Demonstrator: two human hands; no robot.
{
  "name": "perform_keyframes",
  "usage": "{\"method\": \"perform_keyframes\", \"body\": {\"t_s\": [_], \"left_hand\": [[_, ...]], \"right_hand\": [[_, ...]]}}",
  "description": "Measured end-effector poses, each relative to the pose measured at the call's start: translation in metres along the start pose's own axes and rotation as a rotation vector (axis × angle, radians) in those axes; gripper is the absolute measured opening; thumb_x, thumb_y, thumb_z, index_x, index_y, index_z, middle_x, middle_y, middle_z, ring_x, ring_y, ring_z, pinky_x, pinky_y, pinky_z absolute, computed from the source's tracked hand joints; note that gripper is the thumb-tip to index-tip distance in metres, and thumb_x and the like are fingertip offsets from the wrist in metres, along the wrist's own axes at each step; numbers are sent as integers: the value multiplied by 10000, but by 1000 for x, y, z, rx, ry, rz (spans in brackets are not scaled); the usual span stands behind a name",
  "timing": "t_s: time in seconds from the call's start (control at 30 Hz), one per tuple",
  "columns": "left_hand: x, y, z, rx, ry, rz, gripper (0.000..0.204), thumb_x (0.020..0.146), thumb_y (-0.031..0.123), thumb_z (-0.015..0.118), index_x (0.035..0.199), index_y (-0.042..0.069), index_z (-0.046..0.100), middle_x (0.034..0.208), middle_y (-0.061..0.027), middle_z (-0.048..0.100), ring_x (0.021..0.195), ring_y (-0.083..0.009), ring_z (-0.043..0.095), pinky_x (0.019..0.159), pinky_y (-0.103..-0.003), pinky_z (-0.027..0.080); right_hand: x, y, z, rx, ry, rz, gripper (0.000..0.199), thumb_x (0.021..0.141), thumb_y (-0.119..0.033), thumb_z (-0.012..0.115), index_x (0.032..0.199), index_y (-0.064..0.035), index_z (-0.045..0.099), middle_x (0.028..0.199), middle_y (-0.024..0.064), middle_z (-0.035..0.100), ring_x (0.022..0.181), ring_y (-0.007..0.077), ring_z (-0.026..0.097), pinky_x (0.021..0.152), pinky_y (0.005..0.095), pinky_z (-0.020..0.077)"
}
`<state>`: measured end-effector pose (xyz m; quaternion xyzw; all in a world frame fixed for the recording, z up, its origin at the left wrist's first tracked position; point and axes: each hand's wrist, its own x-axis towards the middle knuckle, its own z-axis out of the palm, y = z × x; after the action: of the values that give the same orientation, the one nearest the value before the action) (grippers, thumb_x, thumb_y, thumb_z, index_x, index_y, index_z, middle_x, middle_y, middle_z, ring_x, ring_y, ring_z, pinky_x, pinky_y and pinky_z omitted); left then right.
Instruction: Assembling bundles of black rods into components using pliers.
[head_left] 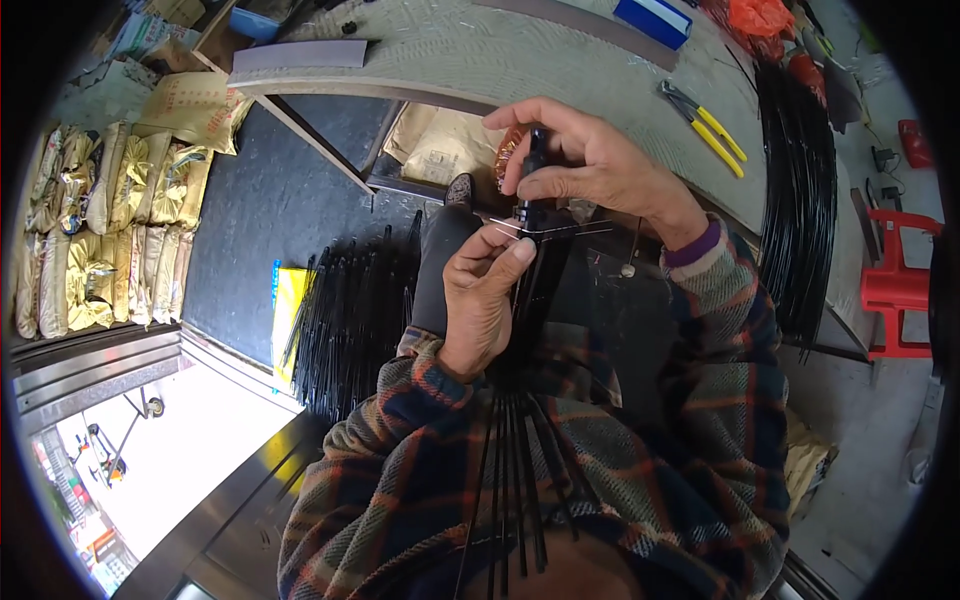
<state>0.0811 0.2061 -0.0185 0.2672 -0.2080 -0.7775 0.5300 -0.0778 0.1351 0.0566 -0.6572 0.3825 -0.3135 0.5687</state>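
A bundle of thin black rods (513, 425) runs from my lap up to my hands, its lower ends fanning out against my chest. My left hand (485, 290) is closed near the bundle's upper end, thumb and fingers pinching it where a thin silvery wire (580, 231) sticks out to both sides. Just above, my right hand (600, 165) has its thumb and fingers curled around a dark, knob-like black piece (537, 150) at the top of the bundle. What lies inside my left fingers is partly hidden.
Yellow-handled pliers (715, 140) and a pile of long black rods (797, 200) lie on the grey worktable (440, 55). More black rods (350, 320) stand at my left, beside stacked sacks (110, 230). A red plastic stool (895, 285) stands at right.
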Motion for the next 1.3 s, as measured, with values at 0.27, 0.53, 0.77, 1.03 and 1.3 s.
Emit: {"method": "perform_keyframes", "body": {"t_s": [0.27, 0.53, 0.77, 1.03, 1.3], "left_hand": [[2, -4, 3, 37, 35, 9, 274, 794, -8, 617, 1061, -13, 556, 874, 5, 574, 761, -36, 523, 741, -168, 419], [-1, -5, -4, 22, -4, 59, 276, 793, -10, 617, 1062, -16, 554, 858, 5, 571, 777, -38, 520, 755, -175, 416], [-2, -5, -5, 48, -31, 62, 304, 804, 6, 609, 1098, -40, 544, 956, -41, 599, 846, -74, 542, 806, -200, 420], [-3, 1, -13, 15, -7, 49, 284, 846, 51, 566, 1113, -40, 536, 993, -59, 605, 893, -103, 555, 836, -235, 430], [1, 9, -19, 69, -60, 79, 440, 861, 246, 563, 1203, -6, 447, 1094, -116, 555, 1025, -201, 523, 932, -335, 398]], "right_hand": [[-7, -3, 6, -304, 68, -59, 373, 771, -80, 661, 1096, -20, 486, 861, 46, 588, 837, 107, 560, 753, 239, 444], [-6, -8, 13, -389, 98, -47, 320, 764, -105, 675, 1022, -16, 508, 844, 42, 582, 790, 76, 556, 704, 232, 448], [-18, 5, 14, -245, 206, -145, 568, 729, -195, 717, 1186, -19, 428, 960, 90, 577, 872, 132, 553, 781, 273, 446], [-46, 60, 92, -11, 872, -188, 852, 657, -153, 768, 1315, -13, 245, 1090, 112, 457, 945, 167, 492, 869, 336, 396], [-33, 69, 122, 690, 743, -123, 255, 793, -156, 661, 940, -36, 491, 786, -24, 474, 716, 30, 428, 602, 175, 356]]}}
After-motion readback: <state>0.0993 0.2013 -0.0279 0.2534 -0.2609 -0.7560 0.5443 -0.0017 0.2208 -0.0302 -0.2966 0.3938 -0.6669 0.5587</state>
